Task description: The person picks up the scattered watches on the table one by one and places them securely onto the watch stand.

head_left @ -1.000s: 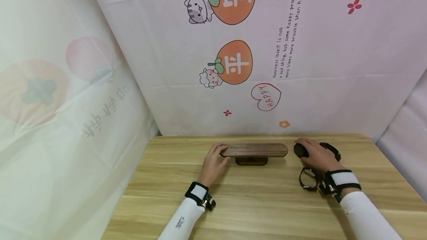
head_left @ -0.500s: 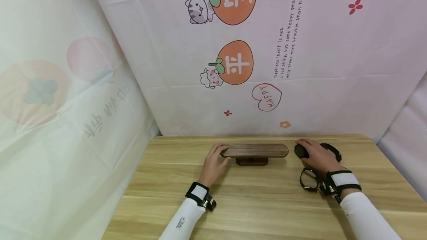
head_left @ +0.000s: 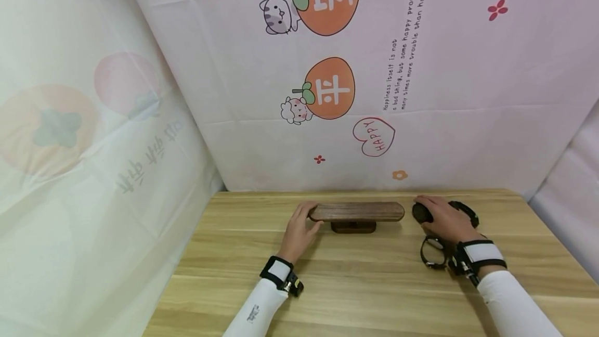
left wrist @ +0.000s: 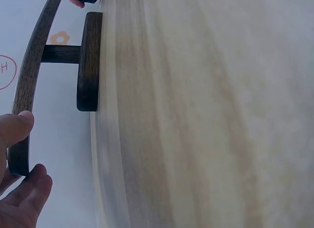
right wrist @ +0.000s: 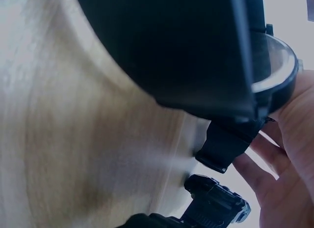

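A dark wooden T-bar display stand (head_left: pixel 357 211) stands at the back of the table, its long bar raised on a short post over a small base. My left hand (head_left: pixel 298 233) grips the bar's left end; in the left wrist view the thumb (left wrist: pixel 17 129) lies on one face, with fingers at the other side and the tip. To the right of the stand, my right hand (head_left: pixel 446 220) holds a dark round watch (head_left: pixel 422 212) close to the tabletop. A black strap (right wrist: pixel 228 144) shows beside its fingers in the right wrist view. Part of this watch is hidden by the hand.
Behind the right hand lies a black digital watch (head_left: pixel 465 212). Another black-strapped watch (head_left: pixel 432 251) stands as a loop by the right wrist. A printed white cloth (head_left: pixel 262 155) hangs behind the wood-grain table (head_left: pixel 355 285); more cloth hangs at both sides.
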The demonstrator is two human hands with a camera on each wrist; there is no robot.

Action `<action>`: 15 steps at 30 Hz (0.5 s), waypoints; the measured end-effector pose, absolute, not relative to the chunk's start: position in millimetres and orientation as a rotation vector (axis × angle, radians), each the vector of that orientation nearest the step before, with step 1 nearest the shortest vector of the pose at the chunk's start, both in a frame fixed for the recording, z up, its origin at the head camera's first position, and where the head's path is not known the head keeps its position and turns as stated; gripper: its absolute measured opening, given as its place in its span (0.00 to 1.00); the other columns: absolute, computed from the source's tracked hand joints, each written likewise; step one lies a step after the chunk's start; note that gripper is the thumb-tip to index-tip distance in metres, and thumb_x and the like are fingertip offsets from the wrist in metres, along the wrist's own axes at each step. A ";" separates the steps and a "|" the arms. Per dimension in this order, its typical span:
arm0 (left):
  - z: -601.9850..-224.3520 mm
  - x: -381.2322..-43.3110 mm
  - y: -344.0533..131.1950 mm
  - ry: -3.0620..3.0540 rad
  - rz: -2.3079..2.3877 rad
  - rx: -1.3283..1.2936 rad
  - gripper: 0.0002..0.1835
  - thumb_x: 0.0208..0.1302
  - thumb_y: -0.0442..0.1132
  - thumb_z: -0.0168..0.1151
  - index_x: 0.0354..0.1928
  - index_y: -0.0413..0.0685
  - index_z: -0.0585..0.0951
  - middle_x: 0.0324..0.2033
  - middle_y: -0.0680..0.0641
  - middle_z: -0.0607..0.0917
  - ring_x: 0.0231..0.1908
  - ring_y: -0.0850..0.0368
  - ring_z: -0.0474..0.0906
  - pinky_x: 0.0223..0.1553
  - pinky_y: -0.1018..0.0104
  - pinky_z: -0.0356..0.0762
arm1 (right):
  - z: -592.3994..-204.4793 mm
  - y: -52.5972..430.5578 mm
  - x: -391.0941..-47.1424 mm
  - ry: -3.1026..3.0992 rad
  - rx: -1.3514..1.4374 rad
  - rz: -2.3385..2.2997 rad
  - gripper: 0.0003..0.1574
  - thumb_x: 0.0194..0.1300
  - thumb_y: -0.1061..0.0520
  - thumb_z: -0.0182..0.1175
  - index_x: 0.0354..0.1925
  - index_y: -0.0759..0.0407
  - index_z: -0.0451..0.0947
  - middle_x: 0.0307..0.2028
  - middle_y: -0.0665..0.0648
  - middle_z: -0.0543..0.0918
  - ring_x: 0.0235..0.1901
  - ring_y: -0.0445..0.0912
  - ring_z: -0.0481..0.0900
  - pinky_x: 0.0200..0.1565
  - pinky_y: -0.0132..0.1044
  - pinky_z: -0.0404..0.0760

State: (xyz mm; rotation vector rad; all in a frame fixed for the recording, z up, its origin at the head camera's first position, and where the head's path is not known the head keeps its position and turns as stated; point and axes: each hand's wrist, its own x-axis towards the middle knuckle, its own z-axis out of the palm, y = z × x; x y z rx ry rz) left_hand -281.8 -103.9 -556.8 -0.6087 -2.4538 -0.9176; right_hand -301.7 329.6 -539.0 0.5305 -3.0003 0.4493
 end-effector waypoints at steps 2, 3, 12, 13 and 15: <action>-556.9 -281.9 -103.7 -2.450 -0.912 -0.614 0.30 0.71 0.39 0.73 0.71 0.47 0.75 0.67 0.43 0.79 0.64 0.51 0.81 0.64 0.60 0.84 | -538.1 329.2 -301.0 -3.003 0.529 0.452 0.48 0.66 0.57 0.75 0.78 0.61 0.67 0.72 0.76 0.70 0.68 0.75 0.71 0.53 0.73 0.81; -557.0 -282.0 -103.6 -2.446 -0.909 -0.616 0.30 0.71 0.39 0.73 0.71 0.46 0.75 0.67 0.42 0.79 0.65 0.50 0.81 0.65 0.59 0.84 | -537.5 328.8 -300.6 -3.003 0.527 0.456 0.48 0.66 0.56 0.75 0.78 0.61 0.67 0.72 0.76 0.70 0.68 0.75 0.71 0.54 0.74 0.81; -554.8 -281.4 -104.0 -2.437 -0.953 -0.612 0.30 0.70 0.38 0.74 0.71 0.45 0.76 0.66 0.40 0.80 0.67 0.48 0.80 0.67 0.55 0.82 | -535.9 326.1 -300.8 -2.998 0.495 0.471 0.48 0.66 0.54 0.75 0.78 0.61 0.66 0.72 0.75 0.71 0.68 0.75 0.72 0.56 0.74 0.80; -554.7 -281.2 -104.2 -2.442 -0.953 -0.609 0.30 0.70 0.38 0.74 0.71 0.45 0.76 0.67 0.40 0.80 0.67 0.48 0.79 0.68 0.56 0.82 | -535.9 326.0 -301.0 -2.996 0.497 0.472 0.48 0.66 0.54 0.75 0.78 0.61 0.66 0.72 0.75 0.71 0.67 0.75 0.72 0.55 0.74 0.80; -554.7 -280.9 -104.6 -2.450 -0.959 -0.606 0.30 0.70 0.39 0.74 0.71 0.44 0.76 0.67 0.40 0.80 0.68 0.48 0.79 0.68 0.56 0.82 | -536.0 326.0 -301.4 -2.991 0.503 0.475 0.48 0.66 0.54 0.75 0.78 0.61 0.66 0.72 0.76 0.71 0.67 0.75 0.72 0.56 0.74 0.80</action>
